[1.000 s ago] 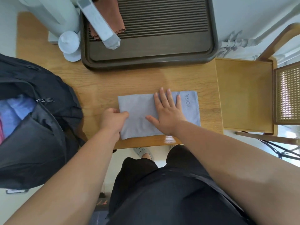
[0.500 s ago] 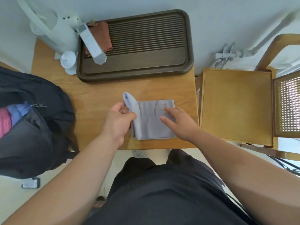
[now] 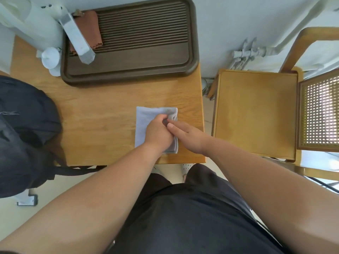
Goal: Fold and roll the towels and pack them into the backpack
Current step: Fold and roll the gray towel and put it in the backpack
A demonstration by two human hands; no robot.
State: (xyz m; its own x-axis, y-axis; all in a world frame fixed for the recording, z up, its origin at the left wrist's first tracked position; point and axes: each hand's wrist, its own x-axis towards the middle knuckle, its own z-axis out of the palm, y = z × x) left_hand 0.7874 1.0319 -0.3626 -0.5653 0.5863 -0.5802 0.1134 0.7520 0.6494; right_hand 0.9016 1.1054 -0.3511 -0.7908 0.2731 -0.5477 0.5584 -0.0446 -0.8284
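Hidden or unclear: the left hand point(image 3: 158, 132) is covering the middle and lower right of the grey towel point(image 3: 145, 123), so the fold there is not showing in full. Its fingertips are tucking out of sight at the towel's right edge. The black backpack point(image 3: 27, 125) is running off the left border, and its opening is not showing. A white object at the far left corner is being cut off by the frame.

Position: the towel is lying folded into an upright rectangle on the bench point(image 3: 102, 114), toward the front right corner, well apart from the backpack and nearer than the brown tray point(image 3: 128, 74). A wooden chair point(image 3: 256, 110) is standing just beside the bench.

Hands: the left grip is curling and pinching the towel's bunched right edge. The right hand point(image 3: 187, 136) is reaching in from the right, fingers straight, grip unclenched, fingertips lying against the left knuckles at that edge.
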